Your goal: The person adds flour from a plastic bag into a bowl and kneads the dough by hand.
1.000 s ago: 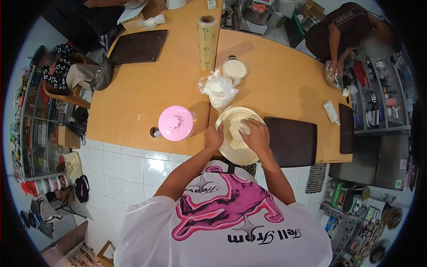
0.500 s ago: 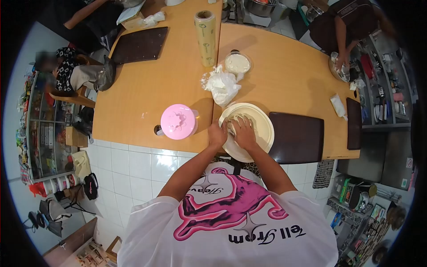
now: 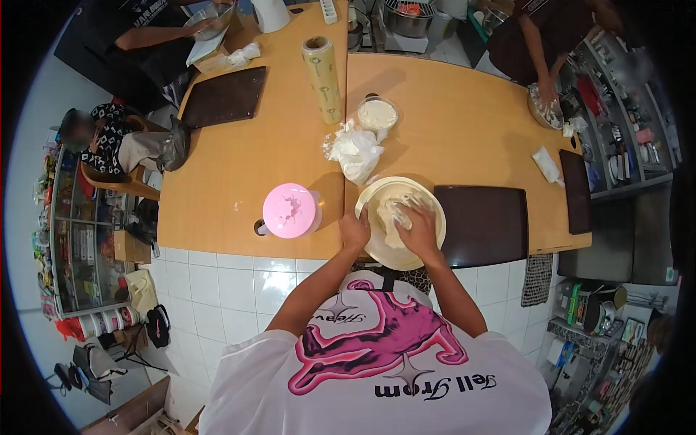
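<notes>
A cream bowl point(image 3: 377, 257) stands at the table's near edge with pale dough point(image 3: 389, 226) inside. My left hand point(image 3: 355, 229) is closed on the bowl's left rim. Inside the bowl, my right hand point(image 3: 417, 228) presses on the dough, its fingers spread and coated with it. Just beyond the bowl lies an open plastic bag of white flour point(image 3: 355, 154), with loose flour at its left. A clear tub of white powder point(image 3: 378, 114) is behind the bag. To the left of my hands sits a pink-lidded container point(image 3: 291, 210).
A roll of plastic film point(image 3: 322, 83) stands upright beyond the bag. Dark trays lie right of the bowl point(image 3: 484, 225), at the right edge point(image 3: 575, 192) and far left point(image 3: 225, 97). Co-workers handle bowls at the far left point(image 3: 212, 22) and right point(image 3: 545, 109); another person point(image 3: 119, 141) sits left.
My right hand moved left over the dough, then back to the right, and more dough shows now. My left hand stays at the rim. The view has shifted slightly.
</notes>
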The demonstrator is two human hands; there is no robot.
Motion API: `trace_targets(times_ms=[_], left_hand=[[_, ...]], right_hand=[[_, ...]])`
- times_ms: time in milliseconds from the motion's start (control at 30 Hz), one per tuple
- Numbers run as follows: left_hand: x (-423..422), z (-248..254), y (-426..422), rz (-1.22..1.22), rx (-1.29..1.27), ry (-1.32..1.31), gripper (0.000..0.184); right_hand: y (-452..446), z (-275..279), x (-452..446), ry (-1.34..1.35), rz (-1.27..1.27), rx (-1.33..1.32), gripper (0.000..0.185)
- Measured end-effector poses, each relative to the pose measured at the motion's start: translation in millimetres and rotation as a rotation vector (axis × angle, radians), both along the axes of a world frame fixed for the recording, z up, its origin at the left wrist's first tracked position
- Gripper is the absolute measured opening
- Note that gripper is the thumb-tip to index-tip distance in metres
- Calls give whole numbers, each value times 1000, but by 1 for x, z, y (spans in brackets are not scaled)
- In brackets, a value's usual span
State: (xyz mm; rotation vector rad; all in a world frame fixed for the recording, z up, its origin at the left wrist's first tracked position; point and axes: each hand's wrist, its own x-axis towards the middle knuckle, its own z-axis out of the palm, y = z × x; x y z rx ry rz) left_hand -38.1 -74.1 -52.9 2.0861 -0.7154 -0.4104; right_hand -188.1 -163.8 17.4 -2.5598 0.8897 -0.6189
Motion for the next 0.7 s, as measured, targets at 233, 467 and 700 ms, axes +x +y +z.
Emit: trace_targets(times_ms=[233, 467, 700], left_hand=[[-3, 11, 2, -14, 12, -23, 24], [-2, 7, 0, 8, -33, -32, 21], [-2, 15, 1, -1, -41, -4, 23]], right_hand=[[-28, -23, 30, 4, -217, 1456, 23], [-42, -90, 61, -59, -391, 1295, 39], [-62, -92, 60, -34, -529, 1297, 42]])
